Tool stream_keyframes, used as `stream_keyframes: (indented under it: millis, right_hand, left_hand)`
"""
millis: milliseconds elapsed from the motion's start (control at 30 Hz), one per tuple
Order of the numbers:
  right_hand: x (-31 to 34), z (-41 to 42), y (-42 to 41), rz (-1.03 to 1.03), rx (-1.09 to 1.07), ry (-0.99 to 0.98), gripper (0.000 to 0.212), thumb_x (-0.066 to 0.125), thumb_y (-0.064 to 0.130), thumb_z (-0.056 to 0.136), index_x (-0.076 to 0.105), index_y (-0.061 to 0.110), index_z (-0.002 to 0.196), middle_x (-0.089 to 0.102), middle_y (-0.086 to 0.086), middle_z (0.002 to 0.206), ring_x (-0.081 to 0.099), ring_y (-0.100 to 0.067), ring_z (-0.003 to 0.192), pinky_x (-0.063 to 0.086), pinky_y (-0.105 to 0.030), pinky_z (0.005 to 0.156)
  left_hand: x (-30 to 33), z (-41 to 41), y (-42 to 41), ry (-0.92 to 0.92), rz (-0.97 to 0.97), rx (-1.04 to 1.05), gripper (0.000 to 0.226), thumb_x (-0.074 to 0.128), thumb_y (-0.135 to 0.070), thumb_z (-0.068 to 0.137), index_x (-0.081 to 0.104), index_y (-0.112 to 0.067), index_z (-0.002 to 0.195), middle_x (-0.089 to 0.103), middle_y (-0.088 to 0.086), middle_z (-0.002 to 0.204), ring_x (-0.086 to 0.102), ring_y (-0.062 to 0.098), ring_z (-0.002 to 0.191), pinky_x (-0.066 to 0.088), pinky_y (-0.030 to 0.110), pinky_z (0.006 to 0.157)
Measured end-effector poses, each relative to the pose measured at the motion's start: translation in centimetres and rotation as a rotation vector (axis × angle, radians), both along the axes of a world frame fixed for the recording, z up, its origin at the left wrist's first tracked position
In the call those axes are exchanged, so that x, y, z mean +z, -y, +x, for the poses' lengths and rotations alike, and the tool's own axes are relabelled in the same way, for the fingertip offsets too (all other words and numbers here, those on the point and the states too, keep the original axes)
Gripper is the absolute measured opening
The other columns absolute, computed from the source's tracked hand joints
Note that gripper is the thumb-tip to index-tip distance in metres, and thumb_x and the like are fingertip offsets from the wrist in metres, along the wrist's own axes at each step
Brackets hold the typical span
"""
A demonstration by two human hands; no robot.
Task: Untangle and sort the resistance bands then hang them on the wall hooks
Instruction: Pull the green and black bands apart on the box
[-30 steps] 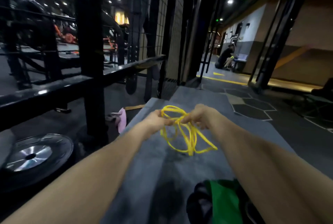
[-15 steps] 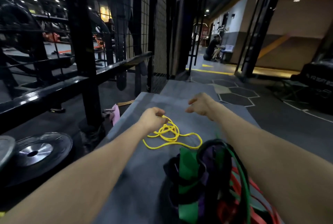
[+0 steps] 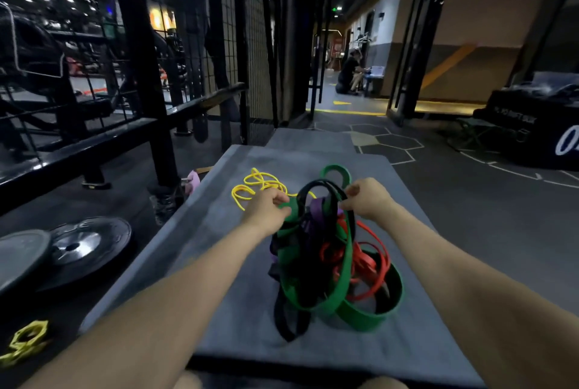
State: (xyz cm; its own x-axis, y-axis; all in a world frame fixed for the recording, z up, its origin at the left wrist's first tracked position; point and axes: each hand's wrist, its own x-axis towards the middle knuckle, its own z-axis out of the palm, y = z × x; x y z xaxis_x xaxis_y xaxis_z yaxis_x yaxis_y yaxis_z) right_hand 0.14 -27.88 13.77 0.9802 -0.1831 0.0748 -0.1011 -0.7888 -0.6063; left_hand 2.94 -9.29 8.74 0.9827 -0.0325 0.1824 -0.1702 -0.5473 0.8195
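A tangled heap of resistance bands lies on a grey mat (image 3: 219,263): wide green bands (image 3: 316,294), red bands (image 3: 366,263), a purple band (image 3: 316,210) and black bands (image 3: 313,191). A thin yellow band (image 3: 260,183) lies loose on the mat, far left of the heap. My left hand (image 3: 266,210) is closed on a green band at the heap's top left. At the top right of the heap, my right hand (image 3: 368,197) pinches a black loop.
A black steel rack (image 3: 141,75) and rail run along the left. Weight plates (image 3: 78,244) lie on the floor at left, with another yellow band (image 3: 25,341) at the bottom left. A person crouches far down the corridor (image 3: 349,75). A black box (image 3: 532,125) stands at right.
Both hands let go of the yellow band, which now lies on the mat. The view tilted down, and both hands moved back onto the tangled heap and took hold of bands.
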Motion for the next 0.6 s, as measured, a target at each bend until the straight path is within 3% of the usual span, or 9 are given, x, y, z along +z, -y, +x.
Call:
stream_keyframes:
  millis: [67, 133, 200, 300, 433, 533, 600]
  right_hand:
    - [-1.1, -1.7, 0.6, 0.048, -0.018, -0.007, 0.022, 0.070, 0.011, 0.076, 0.059, -0.001, 0.061, 0.054, -0.021, 0.062, 0.053, -0.030, 0.064, 0.041, -0.038, 0.058]
    - [-2.5, -3.1, 1.2, 0.085, -0.021, -0.017, 0.022, 0.072, 0.011, 0.076, 0.066, -0.007, 0.088, 0.065, -0.023, 0.084, 0.062, -0.032, 0.087, 0.048, -0.040, 0.075]
    - [-3.9, -4.1, 1.7, 0.099, -0.022, -0.042, 0.032, 0.073, 0.012, 0.077, 0.065, -0.007, 0.101, 0.066, -0.021, 0.097, 0.061, -0.030, 0.097, 0.047, -0.038, 0.081]
    - [-5.5, -5.0, 2.0, 0.126, -0.047, -0.052, 0.034, 0.069, 0.013, 0.080, 0.063, -0.006, 0.107, 0.066, -0.022, 0.108, 0.060, -0.033, 0.106, 0.044, -0.039, 0.091]
    - [-7.0, -4.6, 1.7, 0.213, -0.060, -0.017, 0.031, 0.067, 0.011, 0.082, 0.062, -0.005, 0.109, 0.065, -0.021, 0.104, 0.059, -0.035, 0.107, 0.043, -0.039, 0.091]
    - [-7.7, -3.8, 1.2, 0.329, -0.086, -0.014, 0.044, 0.065, 0.011, 0.084, 0.053, -0.002, 0.124, 0.062, -0.018, 0.118, 0.058, -0.032, 0.111, 0.043, -0.037, 0.096]
    - [-7.8, -3.1, 0.8, 0.447, -0.076, -0.004, 0.043, 0.063, 0.008, 0.086, 0.051, -0.002, 0.126, 0.062, -0.018, 0.117, 0.059, -0.029, 0.104, 0.045, -0.034, 0.093]
  left_hand:
    - [-0.9, -2.0, 0.8, -0.016, 0.004, -0.026, 0.025, 0.064, -0.006, 0.083, 0.062, 0.001, 0.107, 0.065, 0.013, 0.110, 0.060, 0.025, 0.101, 0.043, 0.024, 0.088]
    - [-2.2, -3.7, 1.6, -0.034, -0.041, -0.068, 0.026, 0.067, -0.009, 0.083, 0.062, 0.004, 0.105, 0.064, 0.015, 0.100, 0.057, 0.020, 0.090, 0.044, 0.021, 0.080]
    - [-3.6, -5.0, 2.5, -0.053, -0.047, -0.106, 0.029, 0.070, -0.017, 0.081, 0.063, 0.002, 0.103, 0.062, 0.012, 0.098, 0.055, 0.015, 0.087, 0.042, 0.015, 0.072]
    - [-5.3, -6.2, 3.7, -0.074, 0.065, -0.141, 0.040, 0.078, -0.032, 0.071, 0.064, -0.010, 0.101, 0.061, 0.009, 0.105, 0.059, 0.018, 0.092, 0.044, 0.020, 0.082]
    - [-6.9, -7.3, 5.4, -0.047, 0.290, -0.170, 0.055, 0.081, -0.040, 0.063, 0.061, -0.017, 0.108, 0.051, 0.003, 0.107, 0.056, 0.020, 0.102, 0.046, 0.030, 0.092]
    - [-7.6, -7.4, 5.5, -0.003, 0.422, -0.163, 0.043, 0.070, -0.035, 0.076, 0.059, -0.021, 0.115, 0.052, 0.001, 0.117, 0.051, 0.021, 0.112, 0.045, 0.034, 0.094]
    - [-7.4, -6.8, 4.8, 0.028, 0.425, -0.142, 0.030, 0.062, -0.026, 0.083, 0.059, -0.023, 0.113, 0.054, 0.001, 0.116, 0.053, 0.022, 0.111, 0.047, 0.037, 0.090]
